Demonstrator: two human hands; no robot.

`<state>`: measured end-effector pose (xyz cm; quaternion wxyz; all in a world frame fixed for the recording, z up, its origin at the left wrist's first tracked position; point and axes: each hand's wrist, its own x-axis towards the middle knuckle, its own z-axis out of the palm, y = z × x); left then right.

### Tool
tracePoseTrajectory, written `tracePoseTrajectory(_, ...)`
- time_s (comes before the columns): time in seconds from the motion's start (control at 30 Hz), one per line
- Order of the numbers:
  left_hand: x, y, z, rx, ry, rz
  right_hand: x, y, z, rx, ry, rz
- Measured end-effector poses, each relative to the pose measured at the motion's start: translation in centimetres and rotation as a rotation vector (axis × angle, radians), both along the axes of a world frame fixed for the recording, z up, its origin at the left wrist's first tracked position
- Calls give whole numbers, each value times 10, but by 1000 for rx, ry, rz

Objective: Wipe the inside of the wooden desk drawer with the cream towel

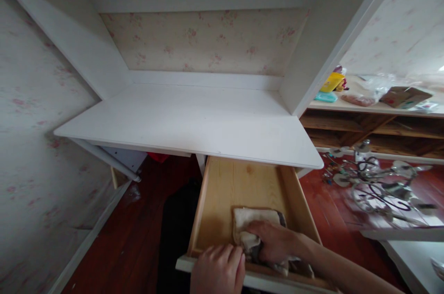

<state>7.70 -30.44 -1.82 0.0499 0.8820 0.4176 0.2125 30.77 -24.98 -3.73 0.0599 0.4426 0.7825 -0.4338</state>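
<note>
A wooden drawer (222, 192) is pulled out from under the white desk (194, 118). My left hand (218, 268) grips the drawer's white front edge, its fingers curled over the top. Inside the drawer, near its front, my right hand (274, 241) is closed on a folded cream cloth (255, 215) with darker patches. Part of the cloth is bunched under the fingers, and it lies against the drawer bottom. The bare wood behind the cloth shows a knot.
To the right, a low shelf unit (367, 123) carries a yellow container (332, 82), plastic bags and a cardboard box (405, 96). A metal chandelier (378, 183) with glass cups rests on the red wood floor (121, 234). A floral-papered wall (31, 146) borders the left side.
</note>
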Motion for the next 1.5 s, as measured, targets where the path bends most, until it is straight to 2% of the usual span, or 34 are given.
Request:
tracePoseTrajectory(0.13,2,2,4,94,-55,0,-53,16,-7,193,-12,150)
tracePoseTrajectory(0.23,2,3,5,200,-90,-15,-96,29,-16,242,-51,245)
tracePoseTrajectory(0.3,1,4,3,246,-117,-11,-119,35,-19,238,-109,261)
tracePoseTrajectory(0.43,3,5,-3,244,-156,48,-134,41,-19,235,-147,242)
tracePoseTrajectory(0.57,5,4,-13,240,-158,79,-121,56,-14,330,-157,108)
tracePoseTrajectory(0.73,4,3,-22,222,-113,61,-113,106,-11,473,-248,-84)
tracePoseTrajectory(0.83,1,6,-21,235,-41,21,-115,132,-13,583,-273,-115)
tracePoseTrajectory(0.93,-1,8,-17,255,-22,20,-117,143,-18,601,-291,-110)
tracePoseTrajectory(1.1,-2,8,-15,230,-18,16,-110,138,-25,560,-310,-109)
tracePoseTrajectory(1.2,0,5,-16,181,-37,13,-91,128,-23,576,-324,-94)
tracePoseTrajectory(1.37,4,1,-13,142,-130,87,-22,104,-19,520,-418,-159)
tracePoseTrajectory(1.5,4,2,-5,88,-63,48,40,87,-17,502,-482,-299)
